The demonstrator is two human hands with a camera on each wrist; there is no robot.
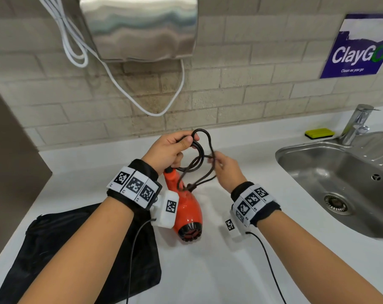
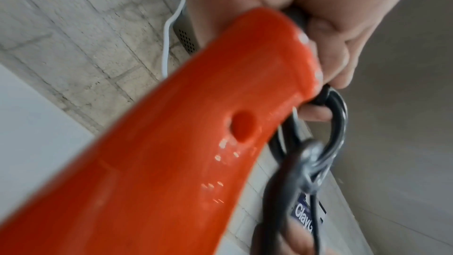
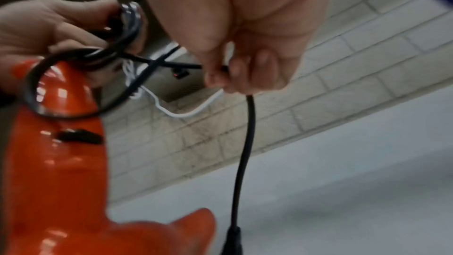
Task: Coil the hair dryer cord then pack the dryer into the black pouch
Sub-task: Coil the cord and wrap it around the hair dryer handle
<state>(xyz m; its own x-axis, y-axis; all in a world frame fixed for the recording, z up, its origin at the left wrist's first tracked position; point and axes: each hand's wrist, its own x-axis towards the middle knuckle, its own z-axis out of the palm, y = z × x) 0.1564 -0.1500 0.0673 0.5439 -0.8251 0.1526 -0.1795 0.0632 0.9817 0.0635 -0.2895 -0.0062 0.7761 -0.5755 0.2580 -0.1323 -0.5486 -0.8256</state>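
An orange hair dryer [image 1: 187, 207] hangs above the white counter, handle up, nozzle toward me. My left hand [image 1: 171, 149] grips the handle top and pinches loops of the black cord [image 1: 202, 150] under its thumb. The orange handle [image 2: 196, 143] fills the left wrist view, with cord loops [image 2: 335, 123] beside my fingers. My right hand [image 1: 226, 170] pinches a strand of the cord to the right of the loops. In the right wrist view the cord [image 3: 247, 143] drops from my right hand [image 3: 232, 73] down to the plug end. The black pouch [image 1: 76, 249] lies flat at lower left.
A steel sink [image 1: 348, 178] with a tap [image 1: 357, 123] and a yellow sponge [image 1: 319, 133] sits at right. A steel hand dryer [image 1: 140, 27] with a white cable [image 1: 129, 93] hangs on the tiled wall. A brown panel [image 1: 10, 167] bounds the counter's left.
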